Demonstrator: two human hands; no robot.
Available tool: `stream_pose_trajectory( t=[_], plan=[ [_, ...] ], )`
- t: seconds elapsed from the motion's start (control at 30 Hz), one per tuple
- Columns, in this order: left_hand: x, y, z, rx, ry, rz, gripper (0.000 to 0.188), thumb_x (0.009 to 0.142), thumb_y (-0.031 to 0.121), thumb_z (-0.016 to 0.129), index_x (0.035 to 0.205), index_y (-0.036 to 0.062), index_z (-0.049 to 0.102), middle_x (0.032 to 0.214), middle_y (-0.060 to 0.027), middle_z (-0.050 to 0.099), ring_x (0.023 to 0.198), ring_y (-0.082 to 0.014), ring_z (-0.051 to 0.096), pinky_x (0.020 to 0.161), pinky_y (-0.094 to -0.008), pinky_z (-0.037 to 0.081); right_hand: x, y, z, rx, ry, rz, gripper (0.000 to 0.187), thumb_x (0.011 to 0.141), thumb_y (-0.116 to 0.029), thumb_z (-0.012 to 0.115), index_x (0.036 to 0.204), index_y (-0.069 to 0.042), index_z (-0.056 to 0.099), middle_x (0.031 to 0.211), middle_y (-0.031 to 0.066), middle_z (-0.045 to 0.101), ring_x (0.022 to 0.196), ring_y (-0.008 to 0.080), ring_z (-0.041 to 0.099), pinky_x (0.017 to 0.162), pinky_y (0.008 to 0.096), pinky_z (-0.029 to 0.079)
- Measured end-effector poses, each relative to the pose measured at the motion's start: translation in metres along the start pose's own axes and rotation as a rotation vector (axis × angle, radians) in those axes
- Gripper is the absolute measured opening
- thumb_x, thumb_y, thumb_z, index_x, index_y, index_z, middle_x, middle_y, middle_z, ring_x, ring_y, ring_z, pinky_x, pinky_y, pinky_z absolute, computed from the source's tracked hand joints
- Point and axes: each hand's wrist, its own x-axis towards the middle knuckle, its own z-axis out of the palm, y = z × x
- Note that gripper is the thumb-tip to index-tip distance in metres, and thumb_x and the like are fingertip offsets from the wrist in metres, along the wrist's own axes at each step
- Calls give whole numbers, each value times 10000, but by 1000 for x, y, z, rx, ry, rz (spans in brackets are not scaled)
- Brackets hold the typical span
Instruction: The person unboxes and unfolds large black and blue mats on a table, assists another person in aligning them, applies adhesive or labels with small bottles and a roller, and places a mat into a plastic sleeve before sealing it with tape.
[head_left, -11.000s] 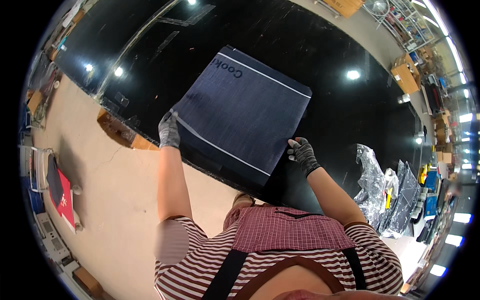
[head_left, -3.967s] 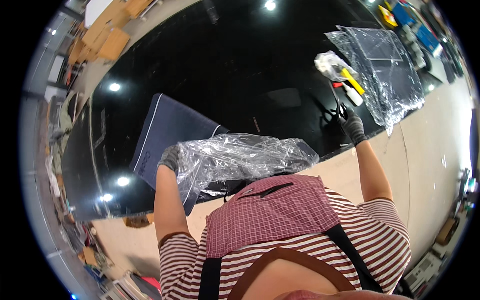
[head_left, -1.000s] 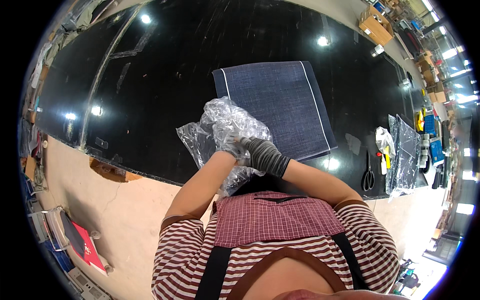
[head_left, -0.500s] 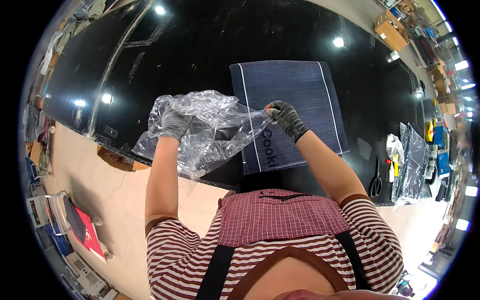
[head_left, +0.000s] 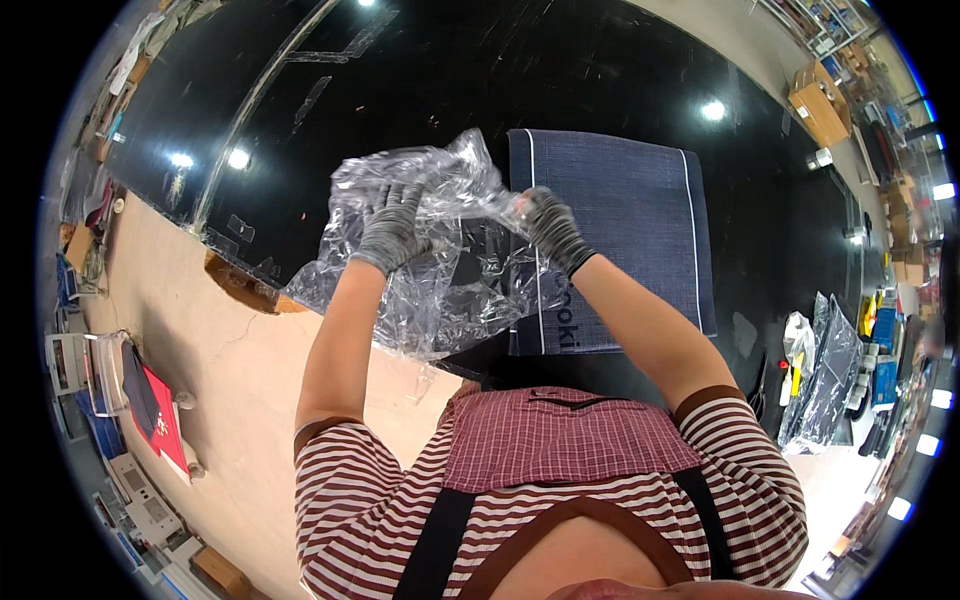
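Note:
A crumpled clear plastic bag (head_left: 415, 305) spreads over the front edge of the black table. My left hand (head_left: 393, 232), in a grey knit glove, lies on the plastic with its fingers stretched apart. Closed fingers of my right hand (head_left: 553, 232), gloved the same way, pinch the bag's right side, slightly blurred by motion. Under that hand lies a folded dark blue woven mat (head_left: 630, 220) with white stripes and dark lettering. The bag overlaps the mat's left edge.
The black table (head_left: 420, 90) extends far and left, with tape scraps on it. At the right stand plastic-wrapped dark packages (head_left: 828, 375) and blue boxes (head_left: 884, 328). A cardboard box (head_left: 820, 103) sits beyond the far right edge. A chipped notch (head_left: 240, 282) marks the front edge.
My left hand has come out from under the plastic and spread its fingers on top. The bag's stretched right side has slackened and bunched towards my right hand. The view has shifted slightly.

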Motion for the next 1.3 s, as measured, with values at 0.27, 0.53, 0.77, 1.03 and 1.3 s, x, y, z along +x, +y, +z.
stream_pose_trajectory(
  t=[0.27,0.53,0.77,1.03,1.3],
  plan=[
    [-4,-42,21,-190,-82,-290,439,901,307,477,1289,103,454,1240,-198,511,1121,-364,500,956,-439,385,-14,-14,-68,763,359,311,218,895,-215,553,1030,-44,539,904,62,614,887,213,586,785,366,495],
    [-7,40,28,117,-571,-20,476,905,405,416,1236,83,531,1354,-117,438,1288,-286,355,1085,-424,242,-169,113,-195,-359,313,1307,811,711,-590,656,1261,-30,450,1233,206,525,1179,333,486,971,406,406],
    [-21,98,53,-52,-404,8,440,899,384,429,1232,117,536,1356,-88,445,1251,-260,415,1072,-366,288,-188,126,-205,-93,143,1084,970,620,-564,748,1286,51,404,1255,247,495,1179,321,490,987,386,397],
    [-18,123,93,-516,-429,-68,479,931,399,388,1267,73,493,1295,-118,489,1212,-266,441,1027,-367,333,-186,109,-206,-300,93,701,988,773,-174,674,1443,-290,-43,1193,279,521,1021,366,581,869,414,464],
    [-19,152,153,-1707,-534,-458,411,953,291,377,1275,46,452,1265,-139,496,1163,-269,474,982,-354,390,-122,-23,-198,-391,76,339,578,776,-92,546,1318,-209,382,823,173,639,772,329,628,731,420,487]
  ],
)
